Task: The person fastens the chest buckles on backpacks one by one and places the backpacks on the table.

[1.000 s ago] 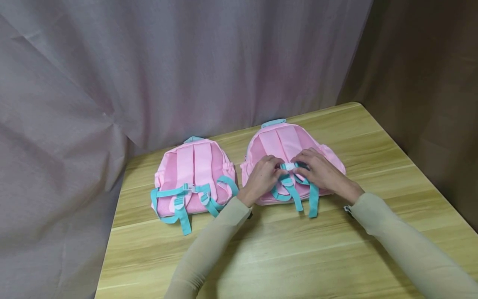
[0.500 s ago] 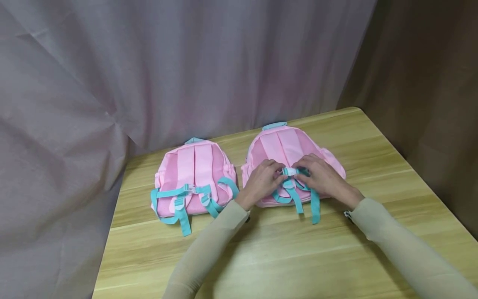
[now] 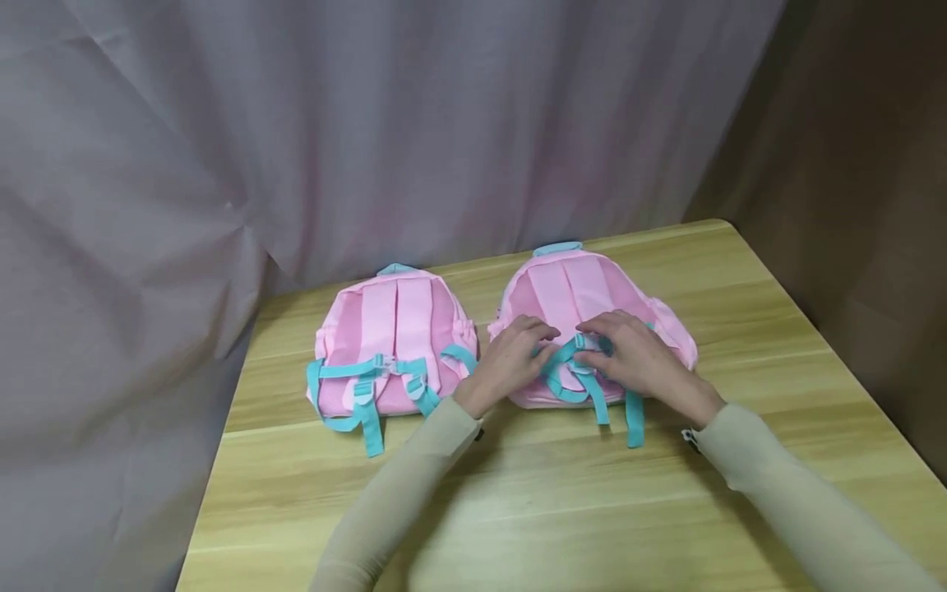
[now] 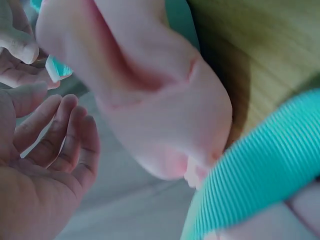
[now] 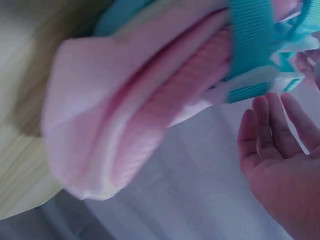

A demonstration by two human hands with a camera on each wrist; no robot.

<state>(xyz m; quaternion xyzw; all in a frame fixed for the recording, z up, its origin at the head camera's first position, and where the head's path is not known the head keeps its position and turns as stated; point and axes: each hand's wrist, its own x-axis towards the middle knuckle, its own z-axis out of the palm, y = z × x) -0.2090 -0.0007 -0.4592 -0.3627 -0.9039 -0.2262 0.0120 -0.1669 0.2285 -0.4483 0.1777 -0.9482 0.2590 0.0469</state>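
A pink backpack (image 3: 565, 284) with teal straps lies back side up under both hands. Its strap buckle (image 3: 581, 339), white and teal, sits between the thumb and index finger of my right hand (image 3: 642, 355), which pinches it. My left hand (image 3: 510, 362) hovers beside the buckle at the left, with nothing in its fingers. In the left wrist view, the fingers of the left hand (image 4: 50, 160) are loosely bent and apart from the strap. The right wrist view has the right fingertips close to the buckle; the thumb is hidden there.
A matching pink backpack (image 3: 379, 308) lies to the left, its teal chest strap (image 3: 351, 367) fastened across the front. Both bags rest on a wooden table (image 3: 562, 510). Grey curtain (image 3: 444, 123) hangs behind the far edge, brown cloth (image 3: 851, 205) at the right.
My left hand has let go of the buckle and drawn back left. The right hand stays at the buckle, which now sits angled with the teal strap. The view has shifted slightly.
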